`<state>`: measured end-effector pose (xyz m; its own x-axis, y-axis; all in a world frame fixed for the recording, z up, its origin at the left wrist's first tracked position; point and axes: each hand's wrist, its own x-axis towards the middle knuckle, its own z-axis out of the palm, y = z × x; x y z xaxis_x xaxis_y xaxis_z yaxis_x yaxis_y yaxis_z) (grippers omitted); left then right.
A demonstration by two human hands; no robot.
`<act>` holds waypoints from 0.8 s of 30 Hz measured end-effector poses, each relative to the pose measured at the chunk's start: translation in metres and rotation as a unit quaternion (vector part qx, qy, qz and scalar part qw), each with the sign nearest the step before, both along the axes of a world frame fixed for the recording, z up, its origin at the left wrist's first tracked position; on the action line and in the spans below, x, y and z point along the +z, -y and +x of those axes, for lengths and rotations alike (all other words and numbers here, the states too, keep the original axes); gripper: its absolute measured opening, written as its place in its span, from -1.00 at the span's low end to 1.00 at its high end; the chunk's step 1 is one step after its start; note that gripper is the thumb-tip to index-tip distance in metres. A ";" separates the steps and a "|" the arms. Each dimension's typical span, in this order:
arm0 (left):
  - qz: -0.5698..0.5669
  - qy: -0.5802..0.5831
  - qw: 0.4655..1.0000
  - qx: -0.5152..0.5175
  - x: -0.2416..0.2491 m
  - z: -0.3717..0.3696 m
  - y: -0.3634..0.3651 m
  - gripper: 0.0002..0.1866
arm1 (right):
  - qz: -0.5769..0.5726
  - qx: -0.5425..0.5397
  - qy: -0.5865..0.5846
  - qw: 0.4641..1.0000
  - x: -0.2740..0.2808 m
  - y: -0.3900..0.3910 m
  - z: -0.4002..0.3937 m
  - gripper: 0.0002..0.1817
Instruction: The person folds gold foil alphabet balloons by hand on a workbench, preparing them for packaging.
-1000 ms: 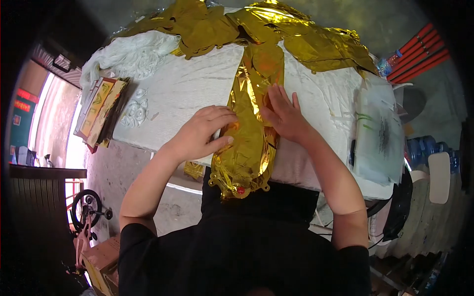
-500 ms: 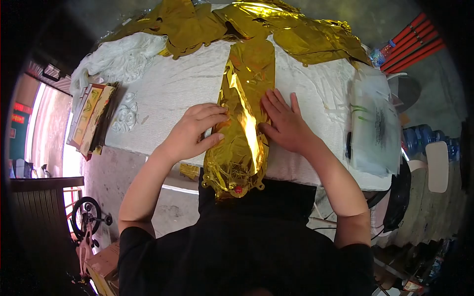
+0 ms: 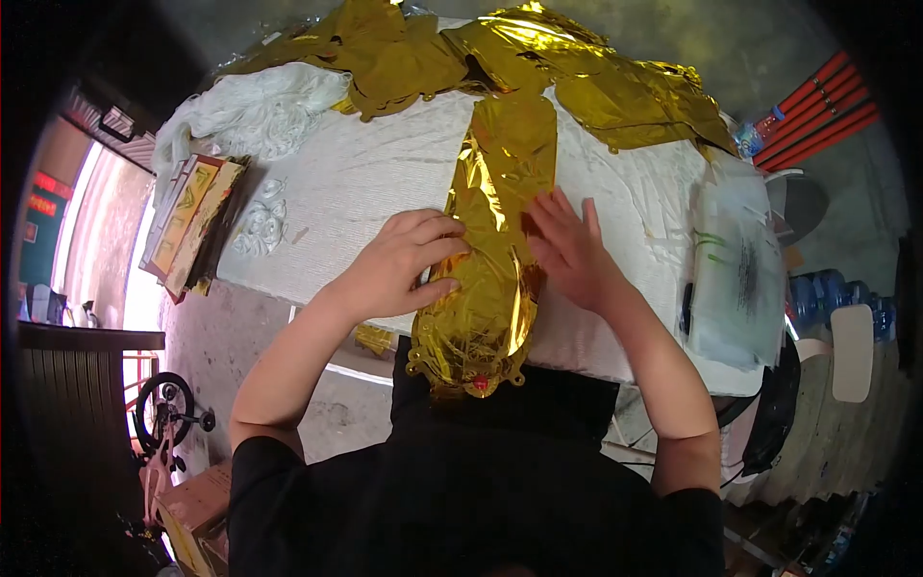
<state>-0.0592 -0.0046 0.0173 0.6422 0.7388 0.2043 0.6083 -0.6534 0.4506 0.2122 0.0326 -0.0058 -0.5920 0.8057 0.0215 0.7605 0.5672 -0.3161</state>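
Observation:
A long gold foil balloon (image 3: 495,207), folded flat and wrinkled, lies lengthwise in front of me. Its near end, with small tabs and a red spot, hangs over the table's front edge. My left hand (image 3: 411,260) rests on the balloon's left side, fingers slightly bent and thumb apart, pressing on the foil without wrapping round it. Along the right side, my right hand (image 3: 575,252) is open with fingers stretched out, fingertips right at the foil's edge. The balloon's far end meets a pile of more gold foil balloons (image 3: 404,62).
The white-covered table (image 3: 336,183) carries a heap of white string (image 3: 264,106) and a worn stack of boards or cards (image 3: 197,221) at left. Clear plastic bags (image 3: 735,279) lie on the right. Beyond are a water bottle (image 3: 760,130), red poles (image 3: 817,111) and blue jugs (image 3: 832,293).
The view has shifted slightly, so the table appears lower and further right. The bright crease down the balloon has shrunk, and my right hand has slid a little outward.

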 end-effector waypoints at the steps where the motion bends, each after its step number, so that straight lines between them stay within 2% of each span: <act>1: 0.006 0.001 1.000 -0.002 -0.001 0.000 0.000 -0.54 | 0.024 0.017 -0.030 0.999 0.010 -0.001 -0.003 -0.38; 3: 0.012 0.002 1.000 -0.005 -0.001 0.000 0.000 -0.54 | 0.047 0.032 -0.060 0.997 0.012 -0.002 -0.008 -0.40; 5: 0.016 0.005 1.000 -0.006 -0.003 0.000 0.000 -0.54 | 0.037 0.148 -0.104 0.983 0.003 -0.003 -0.014 -0.41; 6: 0.014 0.004 1.000 -0.005 -0.002 0.000 0.000 -0.54 | 0.036 0.149 -0.106 0.982 0.001 -0.003 -0.014 -0.41; 8: -0.004 0.011 1.000 -0.005 0.001 -0.001 0.001 -0.56 | 0.035 0.159 -0.021 0.986 -0.002 -0.002 -0.014 -0.40; 9: -0.005 0.010 1.000 -0.003 -0.002 -0.004 0.003 -0.56 | 0.035 0.160 -0.022 0.986 -0.003 -0.002 -0.015 -0.40; 11: -0.095 0.127 0.987 0.021 -0.007 -0.012 0.005 -0.59 | 0.043 0.164 -0.022 0.985 -0.004 -0.003 -0.015 -0.39; 15: -0.069 0.081 0.994 0.010 -0.005 -0.026 0.023 -0.59 | 0.044 0.173 -0.023 0.984 -0.002 -0.002 -0.013 -0.38; 17: -0.004 0.030 1.000 -0.005 -0.003 -0.023 0.034 -0.54 | 0.035 0.196 -0.021 0.980 0.000 0.002 -0.013 -0.37; 20: -0.016 0.025 1.000 0.005 0.011 -0.016 0.055 -0.50 | 0.023 0.219 -0.008 0.975 0.004 0.018 -0.011 -0.36; 24: 0.054 -0.003 0.998 -0.011 0.005 -0.007 0.064 -0.51 | 0.016 0.228 -0.016 0.973 0.010 0.038 -0.009 -0.36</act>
